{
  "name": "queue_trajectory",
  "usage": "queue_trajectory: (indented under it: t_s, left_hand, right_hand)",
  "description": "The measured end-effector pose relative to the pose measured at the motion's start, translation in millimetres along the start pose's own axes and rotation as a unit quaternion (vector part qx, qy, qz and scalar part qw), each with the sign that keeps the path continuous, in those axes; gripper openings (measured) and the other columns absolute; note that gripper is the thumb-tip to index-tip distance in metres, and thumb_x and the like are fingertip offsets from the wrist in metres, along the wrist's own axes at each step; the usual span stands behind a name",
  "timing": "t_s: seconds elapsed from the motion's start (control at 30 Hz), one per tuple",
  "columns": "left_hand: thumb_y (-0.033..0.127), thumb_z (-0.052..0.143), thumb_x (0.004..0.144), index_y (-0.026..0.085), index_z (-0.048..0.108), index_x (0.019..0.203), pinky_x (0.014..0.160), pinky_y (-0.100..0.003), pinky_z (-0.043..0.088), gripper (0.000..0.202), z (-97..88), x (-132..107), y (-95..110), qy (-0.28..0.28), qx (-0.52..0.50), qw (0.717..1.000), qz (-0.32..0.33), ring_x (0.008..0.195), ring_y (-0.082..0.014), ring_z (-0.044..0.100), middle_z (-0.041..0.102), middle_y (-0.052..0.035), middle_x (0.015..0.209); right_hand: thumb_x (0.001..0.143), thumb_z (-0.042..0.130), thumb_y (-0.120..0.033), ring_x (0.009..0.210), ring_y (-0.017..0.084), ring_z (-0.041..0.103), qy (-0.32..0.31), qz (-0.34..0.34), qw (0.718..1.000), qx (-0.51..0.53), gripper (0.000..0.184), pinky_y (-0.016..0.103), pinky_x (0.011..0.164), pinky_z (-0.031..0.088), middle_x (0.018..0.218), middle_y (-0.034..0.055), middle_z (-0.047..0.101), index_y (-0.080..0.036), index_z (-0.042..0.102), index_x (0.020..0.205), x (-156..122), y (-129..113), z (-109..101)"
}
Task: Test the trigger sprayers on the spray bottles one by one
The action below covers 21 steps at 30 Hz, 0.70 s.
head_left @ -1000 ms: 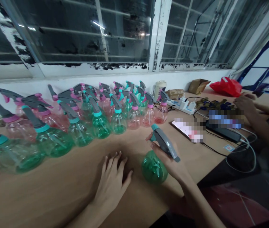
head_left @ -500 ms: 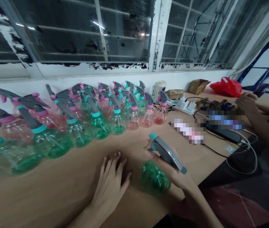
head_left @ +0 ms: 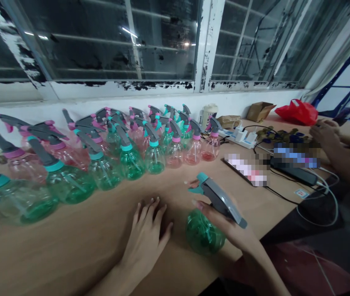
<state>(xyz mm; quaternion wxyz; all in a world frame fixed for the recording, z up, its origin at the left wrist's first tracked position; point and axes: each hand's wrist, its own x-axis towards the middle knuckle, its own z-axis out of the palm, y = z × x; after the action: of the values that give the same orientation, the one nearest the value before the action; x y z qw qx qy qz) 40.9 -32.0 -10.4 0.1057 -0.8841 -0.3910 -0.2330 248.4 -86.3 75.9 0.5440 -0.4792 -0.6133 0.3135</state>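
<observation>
**Our left hand rests on the light-brown wooden counter; our right hand grips a round, green-tinted plastic spray bottle**

We take our right hand as the centre of the dial. From nine to nearly twelve o'clock we see crowded rows of round, clear plastic spray bottles, tinted green or pink, with grey heads and teal or pink collars, standing before the white wall.

Just past eight o'clock, our left hand lies palm down, fingers slightly parted, apart from the right. Our right hand is wrapped around the neck of its bottle, below the grey head, with a fingertip beside the teal trigger. We cannot tell whether the base touches the counter.

At twelve stands a cream cylindrical canister. Between twelve and one lies a white plastic power strip with plugs, and past one a flat, dark-edged phone, its screen pixelated. A brown paper bag sits at one, a black oblong device at two, and a red plastic bag between those hours. At two, farther off, we see a co-worker's hands.
</observation>
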Motion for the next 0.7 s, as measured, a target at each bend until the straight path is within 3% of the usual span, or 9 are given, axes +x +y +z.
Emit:
queue_trajectory:
  t_s: [0.2, 0.33, 0.53, 0.7]
  left_hand:
    - [0.033, 0.048, 0.091, 0.015, 0.059, 0.115, 0.101, -0.058, 0.039, 0.032, -0.8, -0.3, -0.1, 0.001, -0.001, 1.0, -0.001, 0.117, -0.0315, 0.055, 0.061, -0.0145, 0.123]
    - [0.032, 0.047, 0.091, 0.015, 0.058, 0.116, 0.102, -0.057, 0.038, 0.032, -1.0, -0.4, 0.8, -0.004, -0.001, 1.0, -0.003, 0.118, -0.0311, 0.054, 0.061, -0.0146, 0.123]
    - [0.031, 0.048, 0.09, 0.015, 0.059, 0.114, 0.102, -0.058, 0.038, 0.031, -0.9, -0.1, 1.9, 0.005, -0.002, 1.0, -0.003, 0.118, -0.0319, 0.054, 0.061, -0.0146, 0.122]
    - [0.032, 0.047, 0.09, 0.015, 0.059, 0.116, 0.102, -0.058, 0.038, 0.033, 0.4, -0.8, 2.1, 0.003, -0.005, 1.0, -0.006, 0.118, -0.0313, 0.054, 0.062, -0.0142, 0.123]
  right_hand:
    - [0.086, 0.059, -0.036, 0.069, 0.016, 0.061, 0.026, 0.003, 1.0, -0.009, 0.014, 0.029, 0.062, 0.051, 0.086, 0.001, 0.064, -0.027, 0.062, 0.097, -0.3, 4.2, 4.5]
    - [0.084, 0.062, -0.037, 0.06, 0.014, 0.057, 0.065, 0.038, 0.997, 0.015, 0.013, 0.024, 0.05, 0.046, 0.076, -0.0008, 0.061, -0.025, 0.059, 0.088, 1.1, 4.9, 10.7]
    - [0.084, 0.062, -0.04, 0.05, 0.011, 0.046, 0.061, 0.042, 0.996, -0.039, 0.02, 0.023, 0.046, 0.041, 0.061, -0.0048, 0.048, -0.023, 0.054, 0.075, 0.4, -3.2, 7.5]
    - [0.085, 0.06, -0.039, 0.062, 0.014, 0.058, 0.042, 0.027, 0.998, -0.04, 0.017, 0.026, 0.058, 0.049, 0.07, -0.0022, 0.058, -0.025, 0.057, 0.076, -4.6, -4.1, 4.7]
